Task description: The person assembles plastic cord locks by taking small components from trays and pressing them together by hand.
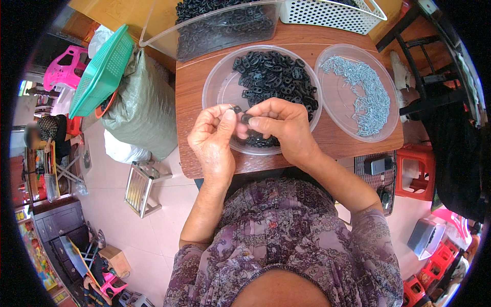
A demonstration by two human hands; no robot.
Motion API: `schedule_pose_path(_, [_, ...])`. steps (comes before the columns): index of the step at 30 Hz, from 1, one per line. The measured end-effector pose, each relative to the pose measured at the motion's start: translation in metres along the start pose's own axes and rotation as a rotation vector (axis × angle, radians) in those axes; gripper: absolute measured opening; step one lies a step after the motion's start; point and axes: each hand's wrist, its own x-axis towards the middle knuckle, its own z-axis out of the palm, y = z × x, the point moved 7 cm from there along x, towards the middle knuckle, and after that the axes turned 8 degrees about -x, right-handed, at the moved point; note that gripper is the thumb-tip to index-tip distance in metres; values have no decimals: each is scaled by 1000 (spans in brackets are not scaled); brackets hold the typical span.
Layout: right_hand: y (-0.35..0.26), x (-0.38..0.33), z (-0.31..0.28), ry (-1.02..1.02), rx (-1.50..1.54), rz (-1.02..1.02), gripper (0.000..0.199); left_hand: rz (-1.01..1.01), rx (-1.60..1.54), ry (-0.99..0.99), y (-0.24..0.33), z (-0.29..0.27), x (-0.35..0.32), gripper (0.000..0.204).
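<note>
My left hand pinches a small black plastic piece between thumb and forefinger. Close beside it, my right hand grips another small black piece, rounded and partly covered by the fingers. Both hands are over the near part of a round clear plastic tub that holds a heap of black oval pieces with holes. To the right lies a shallow clear round lid with many small silvery screws spread in a curve.
The tub and lid stand on a brown wooden table. Behind are a clear bin of black parts and a white perforated basket. A bulging sack and green basket stand left; a red stool stands right.
</note>
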Motion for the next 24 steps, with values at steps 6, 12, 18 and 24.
schedule_pose_path(6, [11, 3, -5, 62, 85, 110, 16, 32, 32, 4, 6, -8, 2, 10])
schedule_pose_path(12, [17, 5, -6, 51, 193, 215, 16, -14, 89, -30, 6, -8, -9, 14])
schedule_pose_path(18, [15, 8, -5, 64, 208, 200, 15, -44, 146, -60, 1, -2, -17, 22])
schedule_pose_path(24, [13, 6, -4, 84, 125, 157, 15, -15, 186, -55, 2, 1, -17, 24])
